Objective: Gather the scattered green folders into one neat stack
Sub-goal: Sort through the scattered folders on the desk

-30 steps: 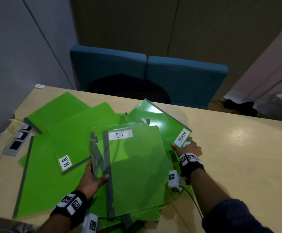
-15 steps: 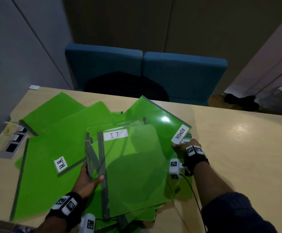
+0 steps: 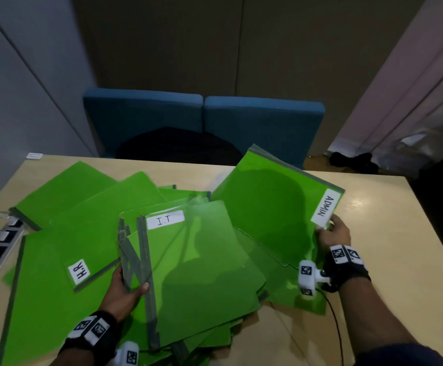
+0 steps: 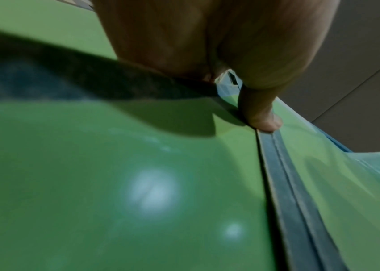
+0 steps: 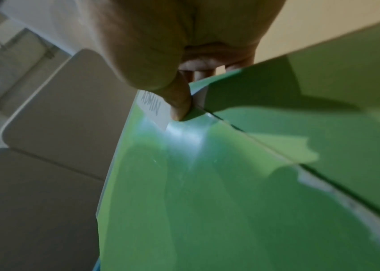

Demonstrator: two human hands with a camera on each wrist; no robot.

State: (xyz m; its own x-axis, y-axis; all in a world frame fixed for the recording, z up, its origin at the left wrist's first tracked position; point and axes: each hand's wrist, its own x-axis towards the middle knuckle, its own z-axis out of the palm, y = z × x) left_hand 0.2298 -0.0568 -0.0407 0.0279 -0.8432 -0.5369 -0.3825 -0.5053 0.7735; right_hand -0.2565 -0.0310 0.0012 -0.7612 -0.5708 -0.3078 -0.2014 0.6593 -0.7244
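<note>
While the left hand [image 3: 125, 291] grips the I.T folder [image 3: 196, 270] bundle's spines mid-surface, the right hand [image 3: 332, 235] pinches the raised ADMIN folder [image 3: 270, 204] corner; gathering is underway; next, probably lay ADMIN squarely onto the bundle.

Bright green folders [image 3: 201, 273] with grey spines and white labels lettered in black, pale beige bench [image 3: 400, 233], blue chairs [image 3: 204, 120], black-and-white patterned wristbands [image 3: 344, 256].

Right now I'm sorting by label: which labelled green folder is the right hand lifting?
The green plastic folder labelled ADMIN; the right hand pinches its label corner, raising it.
</note>
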